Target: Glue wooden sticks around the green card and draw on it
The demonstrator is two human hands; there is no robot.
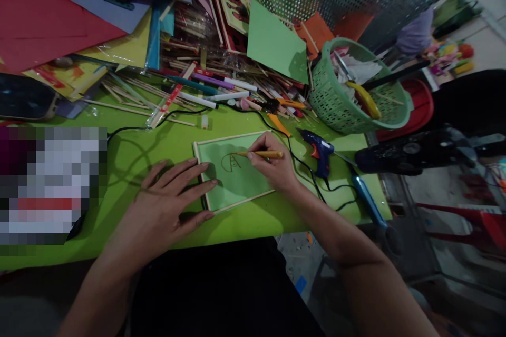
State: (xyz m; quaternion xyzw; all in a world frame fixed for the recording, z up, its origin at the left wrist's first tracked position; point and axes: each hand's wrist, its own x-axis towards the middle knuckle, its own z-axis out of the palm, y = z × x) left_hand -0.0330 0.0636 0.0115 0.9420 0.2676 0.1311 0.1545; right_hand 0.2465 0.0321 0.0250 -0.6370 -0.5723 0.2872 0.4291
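Observation:
A green sheet (pixel 237 189) edged with thin wooden sticks lies on the bright green table in front of me. On it is a small line drawing (pixel 230 163), a round shape with a narrow triangle inside. My right hand (pixel 274 163) pinches a yellow-brown pencil (pixel 272 154), whose tip meets the sheet by the drawing's upper right. My left hand (pixel 177 195) is spread flat, its fingertips resting on the sheet's left border. Beyond the sheet's right side lies a blue glue gun (pixel 319 151) with a black cord.
Wooden sticks, markers (pixel 213 81) and coloured paper (pixel 276 42) are heaped along the back. A green basket (pixel 322 89) full of odds and ends stands back right. A blue-handled tool (pixel 369 200) lies near the right edge; a phone-like dark object (pixel 26 97) sits at left.

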